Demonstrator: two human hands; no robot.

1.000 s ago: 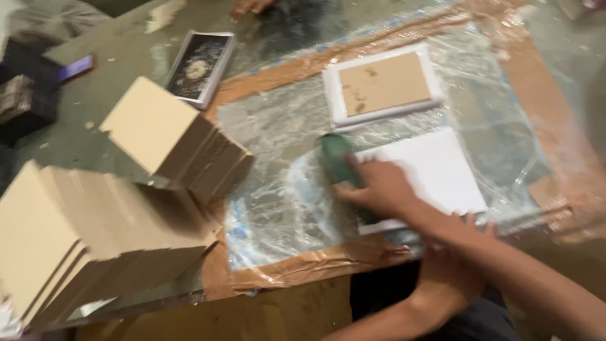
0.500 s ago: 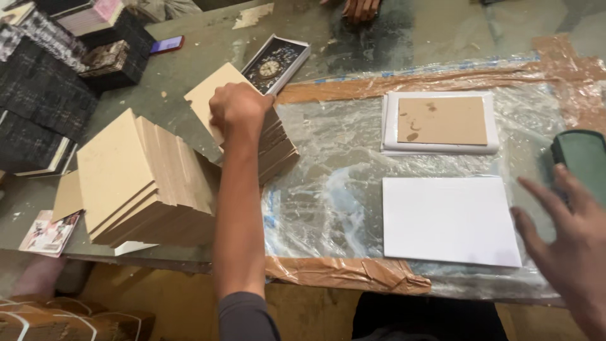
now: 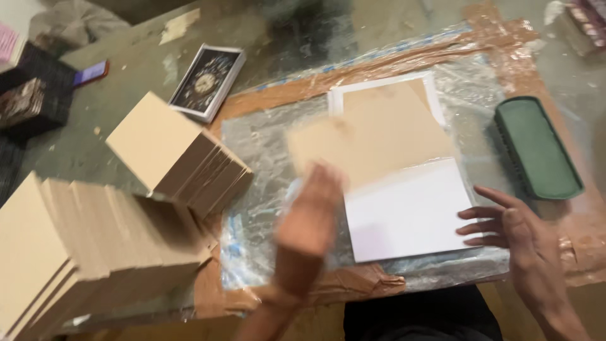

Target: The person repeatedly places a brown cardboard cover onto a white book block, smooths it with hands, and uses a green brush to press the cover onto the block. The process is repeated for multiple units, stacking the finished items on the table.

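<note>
A tan board is gripped by the blurred left hand; the right hand is spread open beside white paper.

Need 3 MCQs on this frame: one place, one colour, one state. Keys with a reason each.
1. Where does the oblong tray lie?
A. right of the white sheet
B. on the card stacks
C. left of the stacks

2. What colour is that tray?
A. red
B. green
C. yellow

3. What is the left hand doing?
A. lying flat on the table
B. holding up a tan card
C. gripping the tray

Key: 1 A, it sits at the plastic's right edge; 2 B, dark green; 3 B, the blurred card is raised over the sheet, while the right hand is spread open beside it.
</note>
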